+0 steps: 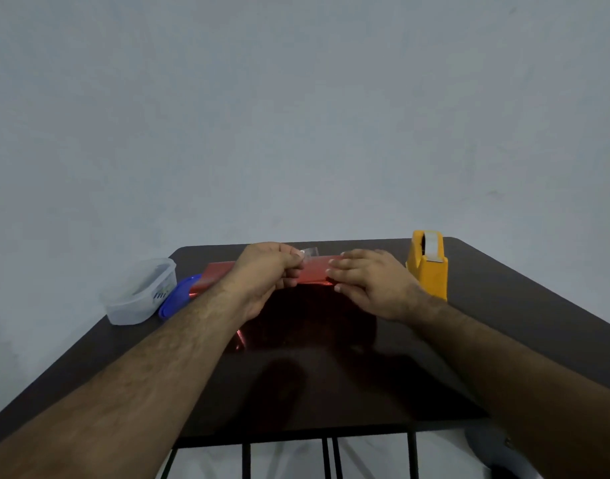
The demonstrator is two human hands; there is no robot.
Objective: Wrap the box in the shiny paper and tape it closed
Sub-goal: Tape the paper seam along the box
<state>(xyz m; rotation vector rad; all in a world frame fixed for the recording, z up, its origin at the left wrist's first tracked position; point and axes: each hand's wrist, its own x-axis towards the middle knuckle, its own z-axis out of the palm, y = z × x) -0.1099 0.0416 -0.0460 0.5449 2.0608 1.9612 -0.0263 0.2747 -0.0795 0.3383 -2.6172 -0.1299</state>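
Observation:
The box wrapped in shiny red paper (315,271) lies at the far middle of the dark table (504,305). More of the red paper (296,326) spreads toward me and looks dark and reflective. My left hand (265,276) pinches a short strip of clear tape (308,252) above the top of the box. My right hand (369,283) lies flat with spread fingers on the paper at the right part of the box, pressing it down. The box itself is hidden under the paper.
A yellow tape dispenser (428,266) stands at the far right of the table, close to my right hand. At the left sit a clear plastic container (139,292) and its blue lid (177,295). A plain wall rises behind the table.

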